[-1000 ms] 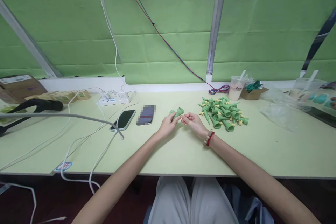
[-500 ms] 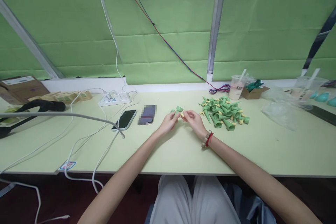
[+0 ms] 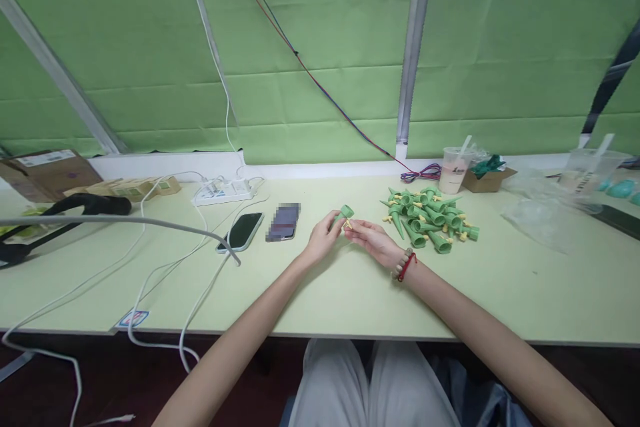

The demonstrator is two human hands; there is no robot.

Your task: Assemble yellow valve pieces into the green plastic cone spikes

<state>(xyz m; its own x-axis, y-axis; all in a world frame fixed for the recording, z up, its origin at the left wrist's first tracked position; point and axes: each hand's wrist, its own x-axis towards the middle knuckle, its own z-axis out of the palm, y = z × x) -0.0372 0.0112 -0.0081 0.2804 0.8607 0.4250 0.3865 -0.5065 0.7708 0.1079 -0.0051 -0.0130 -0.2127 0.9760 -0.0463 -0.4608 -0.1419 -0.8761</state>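
at the middle of the pale green counter (image 3: 350,293), the left hand (image 3: 323,240) grips a green cone piece (image 3: 343,215) in its fingertips, wide mouth tilted toward 1 o'clock. the right hand (image 3: 375,240), just beside at 3 o'clock, pinches a small yellow part (image 3: 349,224) against the cone. a pile of green cones (image 3: 433,217) lies near, at 2 o'clock of the hands. two phones (image 3: 263,225) lie at 9 o'clock; a plastic cup (image 3: 453,171) stands behind the pile.
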